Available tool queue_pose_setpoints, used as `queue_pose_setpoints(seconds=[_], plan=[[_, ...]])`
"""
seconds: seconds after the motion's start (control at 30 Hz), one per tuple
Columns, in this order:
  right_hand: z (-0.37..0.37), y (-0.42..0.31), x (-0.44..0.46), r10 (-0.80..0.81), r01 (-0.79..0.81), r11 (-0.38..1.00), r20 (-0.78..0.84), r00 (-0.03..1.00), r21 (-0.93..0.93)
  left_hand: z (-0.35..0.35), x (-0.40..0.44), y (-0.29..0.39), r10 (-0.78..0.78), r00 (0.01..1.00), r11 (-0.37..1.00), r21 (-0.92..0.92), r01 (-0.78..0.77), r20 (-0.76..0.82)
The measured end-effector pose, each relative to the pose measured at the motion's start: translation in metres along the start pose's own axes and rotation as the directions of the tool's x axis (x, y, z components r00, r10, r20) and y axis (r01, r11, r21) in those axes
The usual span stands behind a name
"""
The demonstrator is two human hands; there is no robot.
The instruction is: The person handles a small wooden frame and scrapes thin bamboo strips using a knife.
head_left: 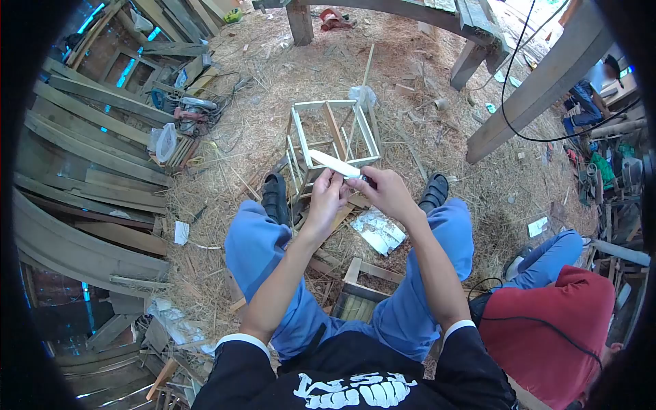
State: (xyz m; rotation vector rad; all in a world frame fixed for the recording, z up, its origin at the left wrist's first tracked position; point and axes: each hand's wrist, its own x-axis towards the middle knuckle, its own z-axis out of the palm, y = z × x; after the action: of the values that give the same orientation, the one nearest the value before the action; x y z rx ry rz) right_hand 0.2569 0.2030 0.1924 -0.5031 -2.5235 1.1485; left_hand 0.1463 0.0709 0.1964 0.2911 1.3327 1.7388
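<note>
Both hands meet in front of my knees around a short, pale strip (335,164) that looks like wood and points up and to the left. My left hand (326,201) is closed, its fingertips pinching the strip from below. At the strip's near end, my right hand (388,195) is closed around a small dark object (369,182), perhaps a handle; its kind is mostly hidden by the fingers. Just beyond the hands stands a small wooden frame (298,133) of thin pale bars, with a browner bar (335,130) across its top.
Shavings cover the floor (225,143). A white sheet (379,231) and a wooden box-like piece (355,301) lie between my legs. Planks (102,157) lean at left near power tools (195,113). At right are a slanted post (540,82), a black cable (523,137) and a seated person in red (547,328).
</note>
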Motion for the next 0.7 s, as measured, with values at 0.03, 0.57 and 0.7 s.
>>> queue_pose_setpoints(seconds=[0.03, 0.57, 0.7], plan=[[0.001, -0.001, 0.000, -0.018, 0.019, 0.999, 0.018, 1.000, -0.046, -0.003, 0.001, -0.002, 0.005, 1.000, 1.000, 0.015, -0.005, 0.003], [0.004, 0.009, 0.005, -0.144, 0.136, 0.987, -0.096, 0.985, -0.086, -0.004, -0.005, 0.006, 0.005, 0.993, 0.995, 0.103, -0.018, 0.120], [-0.009, 0.018, 0.009, -0.128, 0.111, 0.984, -0.121, 0.984, -0.141, -0.009, -0.010, -0.008, 0.192, 0.971, 0.903, 0.362, -0.231, 0.140]])
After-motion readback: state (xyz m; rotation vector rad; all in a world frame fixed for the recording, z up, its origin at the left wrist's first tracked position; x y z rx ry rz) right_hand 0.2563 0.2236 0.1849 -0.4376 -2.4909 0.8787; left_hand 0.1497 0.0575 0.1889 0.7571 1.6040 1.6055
